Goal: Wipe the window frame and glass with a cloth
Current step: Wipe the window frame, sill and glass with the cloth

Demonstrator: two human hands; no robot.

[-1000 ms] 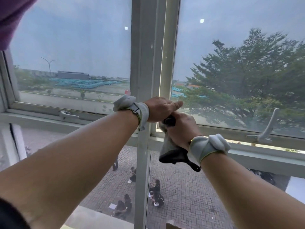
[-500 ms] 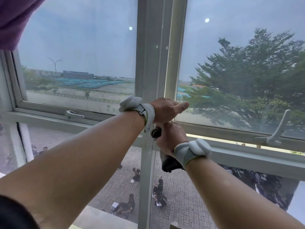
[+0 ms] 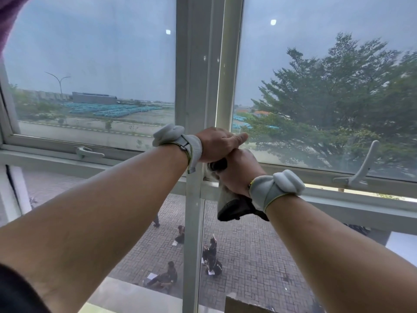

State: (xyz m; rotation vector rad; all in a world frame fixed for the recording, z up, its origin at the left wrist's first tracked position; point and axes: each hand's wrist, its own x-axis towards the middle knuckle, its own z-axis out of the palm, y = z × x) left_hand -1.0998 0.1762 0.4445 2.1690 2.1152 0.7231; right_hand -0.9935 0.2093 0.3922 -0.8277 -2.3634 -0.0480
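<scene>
Purple curtain (image 3: 10,21) top left; tree (image 3: 334,114), perhaps seated people (image 3: 164,276) outside.

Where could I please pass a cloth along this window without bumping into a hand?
Free: the left pane above the left latch, and the right pane above the raised handle. Crowded: the centre post, where the left hand overlaps the right hand gripping the cloth.

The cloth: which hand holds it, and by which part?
The right hand grips the cloth by its upper part; the lower end hangs free below the wrist. The left hand lies on top.
</scene>
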